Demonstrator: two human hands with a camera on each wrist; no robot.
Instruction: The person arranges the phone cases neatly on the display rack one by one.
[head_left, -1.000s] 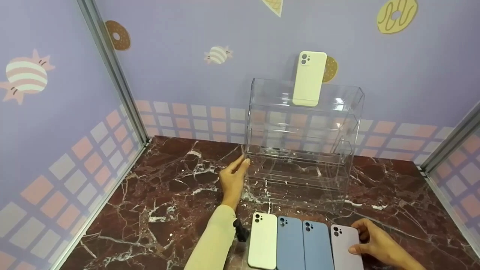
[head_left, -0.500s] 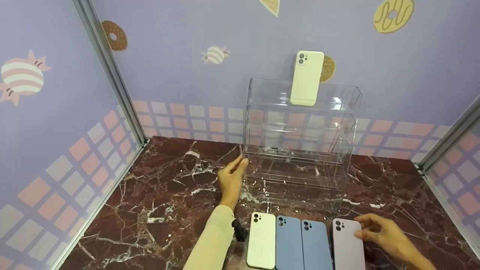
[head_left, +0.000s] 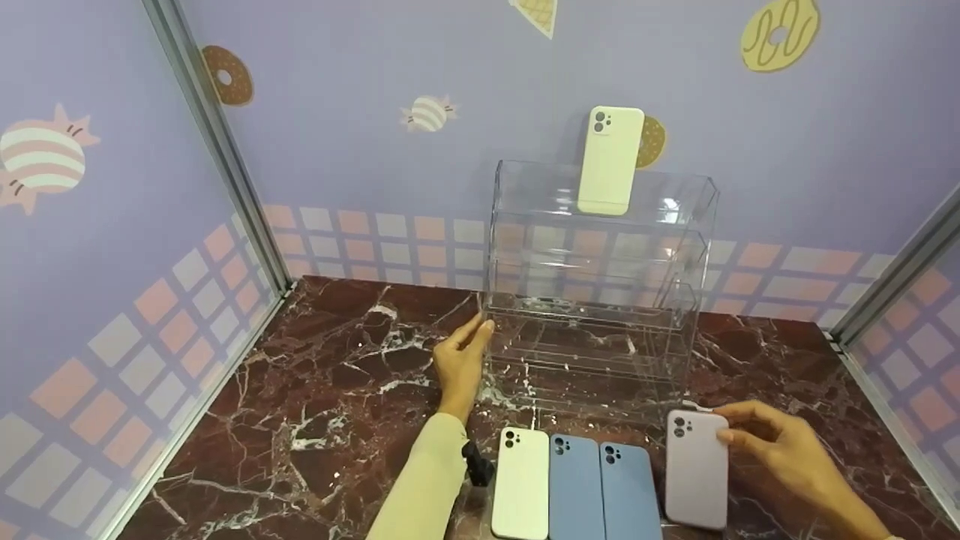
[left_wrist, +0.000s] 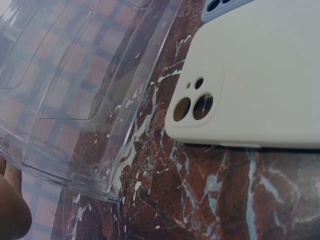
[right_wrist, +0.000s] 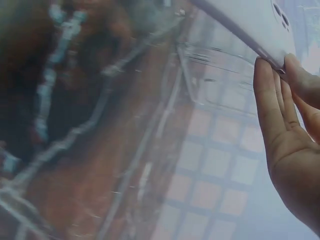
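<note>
right hand [head_left: 787,450] pinched lilac phone case [head_left: 696,472] at its edge; left hand [head_left: 459,367], fingers extended, touched clear rack [head_left: 547,262]. off-centre pinch risked the case twisting loose.

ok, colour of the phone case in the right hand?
Pale lilac phone case; best seen in head view.

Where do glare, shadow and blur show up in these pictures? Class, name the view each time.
Head view: bright glare spots on the rack, plus a soft shadow on the wall beside the top case; left wrist view: the left hand looks dark at the frame's edge, while the lower white case is fairly sharp; right wrist view: the table is strongly blurred, the right hand clearer.
</note>
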